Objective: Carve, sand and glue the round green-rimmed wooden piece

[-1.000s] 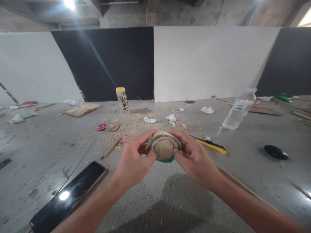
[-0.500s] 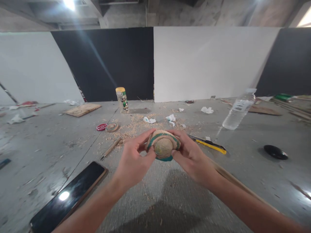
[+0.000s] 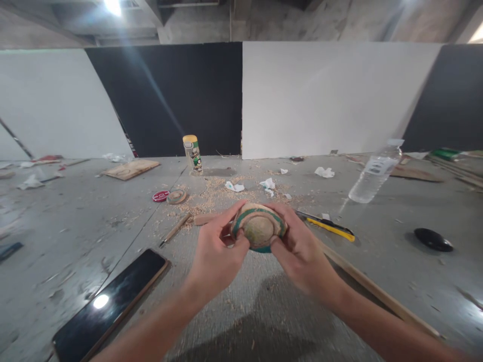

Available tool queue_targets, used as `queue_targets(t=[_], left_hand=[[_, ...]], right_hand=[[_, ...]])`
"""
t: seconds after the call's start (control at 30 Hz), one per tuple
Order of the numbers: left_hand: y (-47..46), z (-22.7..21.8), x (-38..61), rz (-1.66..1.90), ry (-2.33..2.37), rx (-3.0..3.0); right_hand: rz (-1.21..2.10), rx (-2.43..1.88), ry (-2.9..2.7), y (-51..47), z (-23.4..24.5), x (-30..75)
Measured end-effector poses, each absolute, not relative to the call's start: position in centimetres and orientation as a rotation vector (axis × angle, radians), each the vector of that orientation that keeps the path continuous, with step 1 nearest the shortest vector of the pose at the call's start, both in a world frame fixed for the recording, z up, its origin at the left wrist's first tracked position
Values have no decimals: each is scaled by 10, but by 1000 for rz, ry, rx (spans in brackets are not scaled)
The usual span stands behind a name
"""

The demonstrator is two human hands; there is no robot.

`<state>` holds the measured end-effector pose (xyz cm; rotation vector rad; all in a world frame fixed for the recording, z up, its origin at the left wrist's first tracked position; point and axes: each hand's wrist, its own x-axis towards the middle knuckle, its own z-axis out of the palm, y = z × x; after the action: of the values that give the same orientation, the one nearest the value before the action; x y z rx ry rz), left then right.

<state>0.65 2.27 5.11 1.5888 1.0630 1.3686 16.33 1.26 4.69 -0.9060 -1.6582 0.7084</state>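
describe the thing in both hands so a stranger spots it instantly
From the seam between the black panel and white panel, look down to the left hand and right hand. They hold a round, wooden-looking piece with teal bands. Unlike the teal-ringed disc lying farther left, it is hand-held, its dome showing.

Streaky flare from overhead lamp (image 3: pixel 113 6) — glare on phone (image 3: pixel 113 304)

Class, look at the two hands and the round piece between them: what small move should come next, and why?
Probably a slight turn of the round piece. The left hand and right hand grip it from opposite sides, and their fingers cover its edges there, so turning it would likely bring those covered parts into view.
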Motion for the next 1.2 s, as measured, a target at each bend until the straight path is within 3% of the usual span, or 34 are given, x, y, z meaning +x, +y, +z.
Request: queue_targets(t=[0.5,0.77,1.2], left_hand=[[19,49,10,1257,832,1463],[16,41,15,1286,806,1306],[11,34,22,1316,896,1199]], right_hand=[[763,-961,-1592,10,51,162],[614,-1019,-1653,8,46,159],[697,-1083,-1593,2,40,150]])
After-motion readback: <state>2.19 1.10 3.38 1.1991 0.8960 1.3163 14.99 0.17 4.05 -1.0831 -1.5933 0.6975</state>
